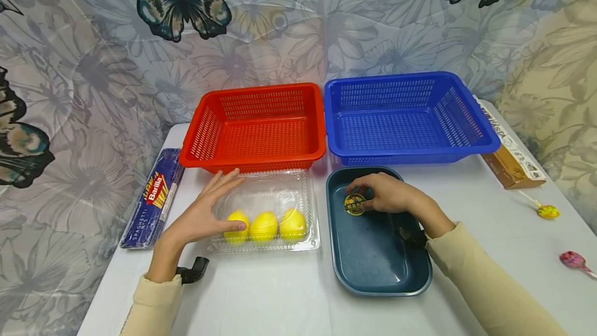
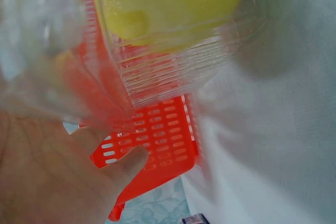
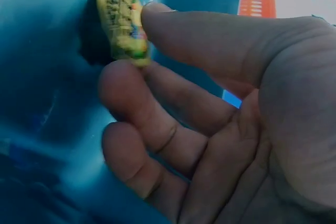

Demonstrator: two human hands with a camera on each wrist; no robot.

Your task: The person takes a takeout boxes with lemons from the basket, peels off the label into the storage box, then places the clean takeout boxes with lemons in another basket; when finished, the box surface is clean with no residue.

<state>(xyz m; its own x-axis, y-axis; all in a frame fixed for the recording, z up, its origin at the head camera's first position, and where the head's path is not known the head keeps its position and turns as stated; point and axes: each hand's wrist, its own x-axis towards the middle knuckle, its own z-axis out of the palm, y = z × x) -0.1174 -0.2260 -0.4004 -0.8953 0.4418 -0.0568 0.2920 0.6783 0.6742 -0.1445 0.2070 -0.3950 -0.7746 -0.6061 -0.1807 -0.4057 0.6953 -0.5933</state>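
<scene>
A clear plastic clamshell box (image 1: 275, 185) stands in front of the red basket, three yellow lemon-like fruits (image 1: 264, 226) along its near side. My left hand (image 1: 207, 217) is spread at the box's left end, fingers over the lid and thumb by the leftmost fruit. In the left wrist view, the palm (image 2: 47, 177) lies beside the clear wall. Inside the dark blue-green tray (image 1: 368, 268), my right hand (image 1: 389, 195) pinches a round fruit label (image 1: 354, 204), black and gold with printed characters. The right wrist view shows the thumb against the label (image 3: 123, 22), other fingers curled below.
Behind stand a red basket (image 1: 266, 139) and a blue basket (image 1: 387, 128), side by side. A blue Barilla spaghetti pack (image 1: 151, 198) lies left. On the right are a brown-and-white pasta box (image 1: 510, 162), a yellow lollipop (image 1: 548, 211) and a pink lollipop (image 1: 573, 260).
</scene>
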